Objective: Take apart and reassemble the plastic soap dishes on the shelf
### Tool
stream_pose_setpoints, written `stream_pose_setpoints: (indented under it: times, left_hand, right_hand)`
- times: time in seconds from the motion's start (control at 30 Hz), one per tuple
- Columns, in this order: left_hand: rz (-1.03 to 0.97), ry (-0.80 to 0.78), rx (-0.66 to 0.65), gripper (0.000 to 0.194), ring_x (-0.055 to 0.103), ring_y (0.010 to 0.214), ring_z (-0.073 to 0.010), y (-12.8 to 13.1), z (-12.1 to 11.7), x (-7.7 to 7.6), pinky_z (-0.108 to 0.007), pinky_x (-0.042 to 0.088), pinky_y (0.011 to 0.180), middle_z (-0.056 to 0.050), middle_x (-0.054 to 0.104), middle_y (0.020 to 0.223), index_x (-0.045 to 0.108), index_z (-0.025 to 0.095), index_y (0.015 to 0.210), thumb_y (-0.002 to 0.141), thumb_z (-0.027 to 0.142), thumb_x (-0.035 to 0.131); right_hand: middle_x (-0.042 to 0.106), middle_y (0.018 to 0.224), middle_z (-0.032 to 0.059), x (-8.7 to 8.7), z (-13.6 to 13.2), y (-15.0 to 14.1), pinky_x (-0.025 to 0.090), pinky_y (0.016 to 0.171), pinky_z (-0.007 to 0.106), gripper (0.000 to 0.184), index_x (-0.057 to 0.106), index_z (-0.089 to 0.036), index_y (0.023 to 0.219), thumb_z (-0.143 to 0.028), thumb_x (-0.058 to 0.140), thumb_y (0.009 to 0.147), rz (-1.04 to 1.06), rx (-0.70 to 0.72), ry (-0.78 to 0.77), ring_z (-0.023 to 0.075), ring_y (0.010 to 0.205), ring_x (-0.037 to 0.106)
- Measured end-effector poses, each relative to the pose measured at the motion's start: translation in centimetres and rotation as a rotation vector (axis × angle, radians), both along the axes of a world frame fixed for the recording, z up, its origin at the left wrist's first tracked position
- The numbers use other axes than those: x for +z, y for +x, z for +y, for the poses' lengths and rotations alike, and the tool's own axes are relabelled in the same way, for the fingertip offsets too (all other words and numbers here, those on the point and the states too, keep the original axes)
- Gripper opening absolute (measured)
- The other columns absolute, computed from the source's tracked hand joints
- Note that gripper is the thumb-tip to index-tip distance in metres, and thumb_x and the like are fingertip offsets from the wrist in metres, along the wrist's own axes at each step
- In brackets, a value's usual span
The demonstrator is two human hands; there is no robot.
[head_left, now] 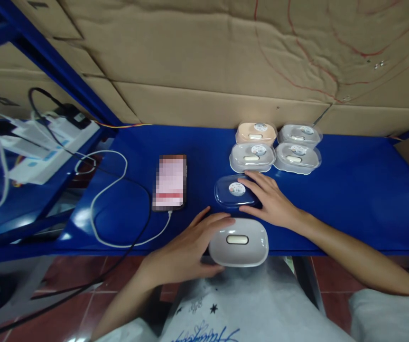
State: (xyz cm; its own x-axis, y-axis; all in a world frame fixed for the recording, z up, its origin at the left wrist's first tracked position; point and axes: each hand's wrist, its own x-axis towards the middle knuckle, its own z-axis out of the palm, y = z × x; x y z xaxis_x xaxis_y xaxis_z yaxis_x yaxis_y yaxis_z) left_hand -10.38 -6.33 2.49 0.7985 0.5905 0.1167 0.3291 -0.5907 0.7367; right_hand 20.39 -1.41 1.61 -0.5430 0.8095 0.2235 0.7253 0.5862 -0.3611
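Note:
Near the shelf's front edge, my left hand [190, 247] grips the left end of a glossy light-grey oval plastic box [254, 244], thumb in front and fingers behind. A cream oblong piece [237, 240] sits in a slot in its middle. Just behind the box, a clear plastic lid [224, 194] with a round white sticker [237, 189] lies on the blue shelf. My right hand [272, 199] holds the lid's right end between thumb and fingers. The box and the lid are apart.
At the back stand several lidded boxes: a peach one [243, 133] and grey ones [297, 159]. Left of the lid lies a phone [170, 183] on a white cable [92, 211]. A power strip [44, 164] with chargers is at far left. Cardboard [197, 57] walls the back.

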Motion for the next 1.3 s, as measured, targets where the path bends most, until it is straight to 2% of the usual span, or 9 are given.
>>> stream_pose_setpoints:
  times: [0.07, 0.13, 0.23, 0.3, 0.4, 0.67, 0.9, 1.03, 1.3]
  left_hand:
    - [-0.025, 0.014, 0.043, 0.111, 0.043, 0.157, -0.0367, 0.0, 0.2, -0.2, -0.067, 0.031, 0.131, -0.013, 0.047, 0.166, 0.022, 0.038, 0.167, 0.079, 0.023, 0.088]
    - [-0.076, -0.007, 0.081, 0.11, 0.045, 0.155, -0.039, 0.0, 0.3, -0.4, -0.065, 0.04, 0.126, -0.014, 0.045, 0.166, 0.023, 0.038, 0.166, 0.079, 0.025, 0.088]
    - [-0.201, -0.08, 0.152, 0.107, 0.048, 0.152, -0.0395, 0.0, 0.4, -0.6, -0.063, 0.045, 0.123, -0.014, 0.044, 0.164, 0.023, 0.039, 0.164, 0.08, 0.031, 0.089]
    - [-0.288, -0.108, 0.211, 0.104, 0.048, 0.151, -0.0395, 0.3, 0.4, -0.9, -0.064, 0.043, 0.124, -0.014, 0.044, 0.163, 0.024, 0.04, 0.163, 0.081, 0.034, 0.089]
    - [-0.372, -0.115, 0.263, 0.102, 0.047, 0.151, -0.039, 0.7, 0.2, -1.1, -0.064, 0.043, 0.123, -0.014, 0.044, 0.162, 0.026, 0.038, 0.161, 0.081, 0.036, 0.089]
    - [-0.356, -0.154, 0.257, 0.094, 0.046, 0.152, -0.0389, 0.9, 0.4, -1.3, -0.064, 0.044, 0.123, -0.013, 0.043, 0.164, 0.03, 0.041, 0.158, 0.084, 0.037, 0.088]
    - [-0.241, -0.167, 0.31, 0.126, 0.047, 0.153, -0.043, 0.5, 0.2, -3.0, -0.067, 0.042, 0.125, -0.016, 0.034, 0.172, 0.011, 0.041, 0.17, 0.077, 0.046, 0.095]
    - [-0.176, -0.134, 0.275, 0.133, 0.045, 0.154, -0.0456, 0.5, 0.4, -2.9, -0.069, 0.043, 0.123, -0.017, 0.034, 0.175, 0.001, 0.041, 0.172, 0.078, 0.044, 0.094]
    - [-0.011, -0.071, 0.073, 0.11, 0.046, 0.156, -0.038, 0.7, 0.7, -1.2, -0.065, 0.044, 0.124, -0.011, 0.041, 0.172, 0.019, 0.045, 0.171, 0.086, 0.031, 0.088]
  right_hand:
    - [0.043, 0.168, 0.0187, 0.8, -0.1, 0.4, 0.039, 0.122, 0.066, 0.065, 0.039, -0.027, 0.164, -0.049, 0.059, 0.106, 0.047, 0.041, -0.013, 0.038, 0.157, 0.04]
    - [0.044, 0.168, 0.0157, 1.9, -0.4, 0.8, 0.04, 0.124, 0.061, 0.065, 0.036, -0.03, 0.166, -0.05, 0.056, 0.107, 0.113, 0.191, -0.073, 0.0338, 0.157, 0.042]
    - [0.044, 0.169, 0.0156, 3.1, -1.4, 0.7, 0.042, 0.124, 0.055, 0.081, 0.04, -0.028, 0.164, -0.066, 0.066, 0.097, 0.148, 0.419, -0.141, 0.0324, 0.156, 0.042]
    - [0.041, 0.17, 0.0181, 3.2, -2.1, 0.3, 0.04, 0.126, 0.055, 0.082, 0.048, -0.025, 0.16, -0.065, 0.073, 0.093, 0.116, 0.463, -0.086, 0.0342, 0.159, 0.039]
    - [0.038, 0.17, 0.0211, 2.7, -2.7, -0.5, 0.041, 0.125, 0.057, 0.067, 0.057, -0.021, 0.153, -0.054, 0.073, 0.097, 0.076, 0.465, 0.01, 0.0355, 0.16, 0.035]
    - [0.038, 0.171, 0.0193, 2.1, -2.4, -0.6, 0.045, 0.123, 0.056, 0.062, 0.057, -0.023, 0.153, -0.05, 0.071, 0.099, 0.019, 0.477, 0.039, 0.0353, 0.16, 0.034]
    - [0.039, 0.171, 0.0187, 3.1, -2.3, 0.1, 0.043, 0.124, 0.055, 0.066, 0.052, -0.02, 0.156, -0.043, 0.071, 0.098, 0.126, 0.457, -0.038, 0.0349, 0.16, 0.034]
    - [0.037, 0.172, 0.0139, 4.1, -1.4, 1.7, 0.041, 0.125, 0.059, 0.066, 0.05, -0.027, 0.157, -0.041, 0.072, 0.097, 0.115, 0.322, -0.018, 0.0357, 0.158, 0.038]
    - [0.045, 0.166, 0.0173, 3.6, 1.3, 4.6, 0.04, 0.122, 0.065, 0.06, 0.053, -0.027, 0.15, -0.044, 0.072, 0.096, 0.014, 0.087, 0.049, 0.0399, 0.154, 0.045]
